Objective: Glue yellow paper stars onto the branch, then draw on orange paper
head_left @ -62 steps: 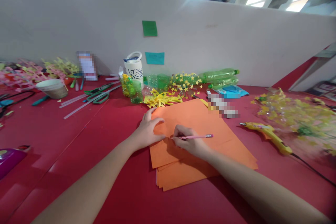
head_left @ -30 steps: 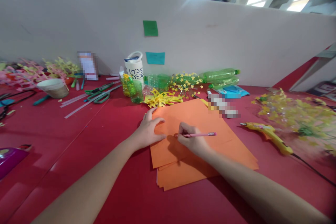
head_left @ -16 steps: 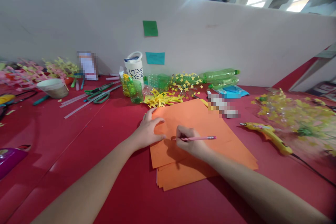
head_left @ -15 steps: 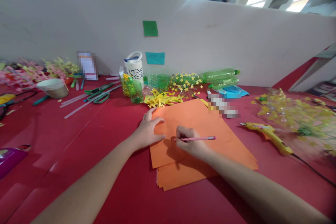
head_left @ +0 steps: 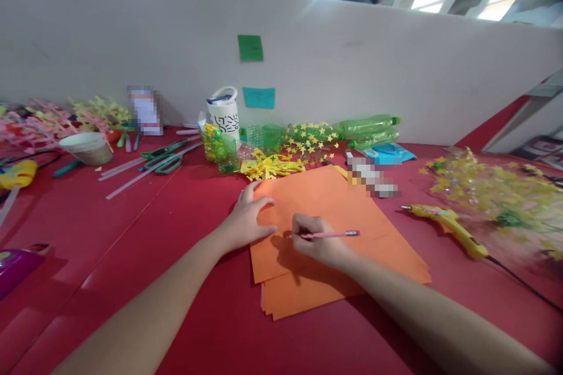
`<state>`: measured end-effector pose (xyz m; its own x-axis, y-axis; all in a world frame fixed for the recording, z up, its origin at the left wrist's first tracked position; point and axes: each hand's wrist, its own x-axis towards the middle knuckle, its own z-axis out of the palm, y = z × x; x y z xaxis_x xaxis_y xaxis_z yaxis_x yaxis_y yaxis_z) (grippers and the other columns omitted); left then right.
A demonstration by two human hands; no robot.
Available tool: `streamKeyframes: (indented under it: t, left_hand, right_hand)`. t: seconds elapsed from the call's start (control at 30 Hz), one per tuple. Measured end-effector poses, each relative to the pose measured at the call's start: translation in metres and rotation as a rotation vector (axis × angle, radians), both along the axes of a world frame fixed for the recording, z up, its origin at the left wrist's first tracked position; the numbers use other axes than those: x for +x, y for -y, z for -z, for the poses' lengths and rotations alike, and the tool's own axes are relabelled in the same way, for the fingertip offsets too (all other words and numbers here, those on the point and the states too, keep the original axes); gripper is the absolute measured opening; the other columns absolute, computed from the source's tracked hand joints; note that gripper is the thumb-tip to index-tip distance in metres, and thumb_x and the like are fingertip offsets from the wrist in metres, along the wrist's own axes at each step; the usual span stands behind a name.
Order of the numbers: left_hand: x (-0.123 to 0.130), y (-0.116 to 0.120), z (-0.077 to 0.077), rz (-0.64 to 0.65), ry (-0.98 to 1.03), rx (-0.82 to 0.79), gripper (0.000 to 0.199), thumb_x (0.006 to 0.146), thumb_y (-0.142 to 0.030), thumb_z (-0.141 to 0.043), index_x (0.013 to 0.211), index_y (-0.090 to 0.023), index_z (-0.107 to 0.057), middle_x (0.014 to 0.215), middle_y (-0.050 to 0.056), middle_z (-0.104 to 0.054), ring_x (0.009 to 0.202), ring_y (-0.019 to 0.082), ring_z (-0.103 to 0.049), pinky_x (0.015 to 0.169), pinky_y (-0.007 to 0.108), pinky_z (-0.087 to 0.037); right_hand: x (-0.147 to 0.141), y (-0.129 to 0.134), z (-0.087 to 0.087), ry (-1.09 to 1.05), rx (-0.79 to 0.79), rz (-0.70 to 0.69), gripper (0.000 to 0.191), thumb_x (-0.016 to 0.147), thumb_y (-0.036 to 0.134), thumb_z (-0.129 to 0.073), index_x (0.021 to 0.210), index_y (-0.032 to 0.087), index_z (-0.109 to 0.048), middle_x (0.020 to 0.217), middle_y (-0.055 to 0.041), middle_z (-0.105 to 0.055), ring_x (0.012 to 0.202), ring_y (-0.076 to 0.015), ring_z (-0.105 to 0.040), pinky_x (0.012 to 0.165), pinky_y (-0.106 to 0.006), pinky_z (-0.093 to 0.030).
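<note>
Several sheets of orange paper [head_left: 334, 205] lie in a loose stack on the red table, their lower edges fanned out. Across the left edge of the top sheet rests my left hand [head_left: 253, 217], fingers and thumb spread, pressing it flat. My right hand [head_left: 319, 240] is closed around a pink pencil [head_left: 336, 234] over the middle of the paper. The pencil's eraser end points right and its tip is down near the sheet at the left. Any mark under the tip is too faint to make out.
A yellow hot glue gun [head_left: 448, 225] with a cord lies right of the paper, beside yellow star decorations [head_left: 497, 193]. Behind stand a white tumbler [head_left: 223, 114] and green plastic bottles [head_left: 369, 129]. Green scissors [head_left: 165, 158] and a white cup [head_left: 90, 149] are at left.
Both hands stay nearly in place, the right one still gripping the pencil. At the far left, the other yellow glue gun has come further into view with a pale stick at it.
</note>
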<state>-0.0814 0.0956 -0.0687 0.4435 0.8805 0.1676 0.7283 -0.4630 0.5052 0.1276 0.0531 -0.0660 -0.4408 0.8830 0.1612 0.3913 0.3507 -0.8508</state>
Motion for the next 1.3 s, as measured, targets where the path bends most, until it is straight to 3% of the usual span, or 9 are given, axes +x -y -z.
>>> streamKeyframes:
  t: [0.37,0.67,0.8,0.93,1.07,1.2,1.3]
  left_hand:
    - [-0.001,-0.001,0.002,0.005,0.008,0.033,0.054,0.066,-0.048,-0.070,0.112,-0.024,-0.056,0.142,0.011,-0.013,0.132,0.039,-0.019,0.103,0.055,-0.028]
    - [-0.001,-0.001,0.002,0.000,0.001,0.031,0.054,0.066,-0.045,-0.070,0.113,-0.023,-0.056,0.143,0.012,-0.012,0.133,0.039,-0.018,0.104,0.054,-0.028]
    - [0.000,0.000,0.001,-0.011,-0.002,0.022,0.055,0.065,-0.045,-0.070,0.114,-0.022,-0.055,0.143,0.012,-0.013,0.133,0.039,-0.019,0.104,0.054,-0.028]
    - [0.000,0.000,-0.001,-0.018,0.026,0.041,0.056,0.069,-0.030,-0.065,0.121,-0.017,-0.048,0.144,0.015,-0.013,0.134,0.036,-0.019,0.107,0.050,-0.026]
    - [0.001,-0.002,-0.002,-0.044,0.076,0.079,0.055,0.070,-0.006,-0.049,0.124,-0.014,-0.043,0.142,0.014,-0.016,0.136,0.028,-0.019,0.111,0.042,-0.024]
    - [-0.001,-0.008,-0.004,-0.122,0.120,0.101,0.047,0.071,-0.002,-0.043,0.114,-0.015,-0.053,0.132,0.011,-0.030,0.131,0.026,-0.031,0.111,0.039,-0.025]
    - [-0.004,-0.012,-0.006,-0.186,0.190,0.148,0.040,0.071,-0.002,-0.043,0.104,-0.018,-0.059,0.124,0.008,-0.038,0.122,0.023,-0.042,0.108,0.037,-0.031]
  right_hand:
    - [0.000,-0.004,0.001,-0.042,-0.099,0.047,0.011,0.069,0.014,-0.048,0.063,0.019,-0.040,0.051,0.0056,-0.046,0.046,-0.0079,-0.040,0.044,-0.019,-0.026]
    - [0.001,-0.004,0.001,-0.039,-0.111,0.013,0.012,0.070,0.015,-0.049,0.063,0.019,-0.040,0.050,0.0062,-0.045,0.045,-0.0064,-0.036,0.042,-0.018,-0.024]
    - [0.001,-0.005,-0.002,-0.128,-0.219,0.047,0.010,0.070,0.016,-0.050,0.065,0.019,-0.042,0.051,0.0061,-0.049,0.043,-0.0065,-0.042,0.040,-0.017,-0.028]
    - [0.002,-0.009,-0.006,-0.219,-0.326,0.172,0.008,0.074,0.022,-0.051,0.068,0.019,-0.045,0.051,0.0058,-0.052,0.039,-0.0070,-0.044,0.035,-0.016,-0.030]
    - [0.003,-0.009,-0.008,-0.268,-0.333,0.181,0.014,0.080,0.032,-0.050,0.073,0.020,-0.046,0.051,0.0060,-0.053,0.040,-0.0078,-0.045,0.035,-0.016,-0.031]
    - [0.004,-0.006,-0.011,-0.283,-0.323,0.164,0.022,0.085,0.037,-0.044,0.071,0.020,-0.044,0.046,0.0064,-0.050,0.036,-0.0071,-0.041,0.035,-0.016,-0.028]
    - [0.004,-0.004,-0.011,-0.261,-0.345,0.140,0.017,0.083,0.032,-0.046,0.072,0.020,-0.044,0.046,0.0066,-0.050,0.036,-0.0070,-0.041,0.035,-0.016,-0.028]
